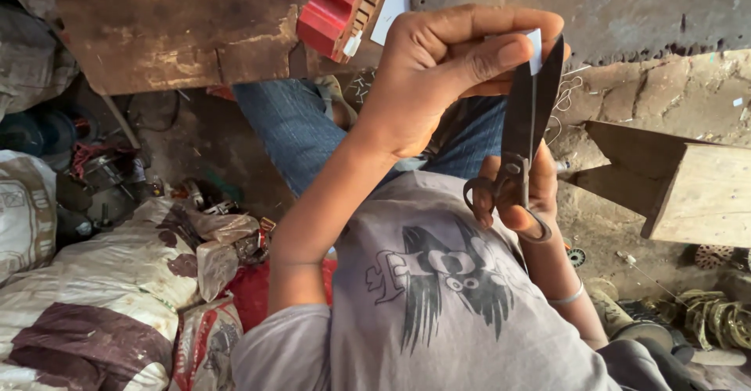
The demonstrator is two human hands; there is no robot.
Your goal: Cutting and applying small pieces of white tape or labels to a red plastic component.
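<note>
My left hand [450,74] is raised in front of me and pinches a small pale strip [535,50] between thumb and fingers. My right hand [522,191] sits lower, its fingers through the handle loops of large black scissors [529,113]. The blades point upward, nearly closed, and meet the strip at their upper part. My grey shirt with a black bird print [438,281] fills the lower middle of the view. My jeans [293,129] show beyond it.
A worn wooden board [156,23] lies at the top left, with a red moulded piece [332,7] against it. At the right stands a wooden block [696,191]. Stained sacks [94,305] and metal scraps crowd the left floor. Small parts lie at the lower right.
</note>
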